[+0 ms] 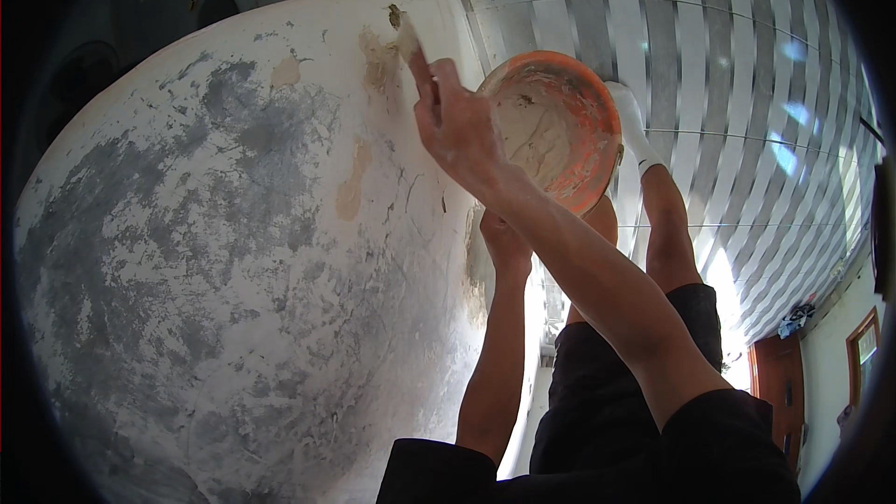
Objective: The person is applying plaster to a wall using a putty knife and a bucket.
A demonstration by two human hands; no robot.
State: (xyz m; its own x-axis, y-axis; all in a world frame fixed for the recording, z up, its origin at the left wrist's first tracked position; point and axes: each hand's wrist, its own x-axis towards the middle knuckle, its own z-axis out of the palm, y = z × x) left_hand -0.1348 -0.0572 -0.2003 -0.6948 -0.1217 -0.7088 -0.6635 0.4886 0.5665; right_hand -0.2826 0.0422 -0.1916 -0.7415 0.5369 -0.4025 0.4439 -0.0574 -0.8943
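Right hand presses a filler-coated scraper to a patchy wall while the left holds a bowl of filler.

The right hand (457, 126) is closed around the handle of a narrow putty-smeared scraper blade (408, 40), whose tip touches the worn white-and-grey plaster wall (215, 252) near a tan patch of fresh filler (378, 56). Just right of that hand sits the round orange plastic bowl (560, 126) smeared with pale filler, gripped from below by the left hand (504, 238), largely hidden behind the right forearm. Beyond are a white-socked foot (635, 126) and striped tiled floor (747, 65).
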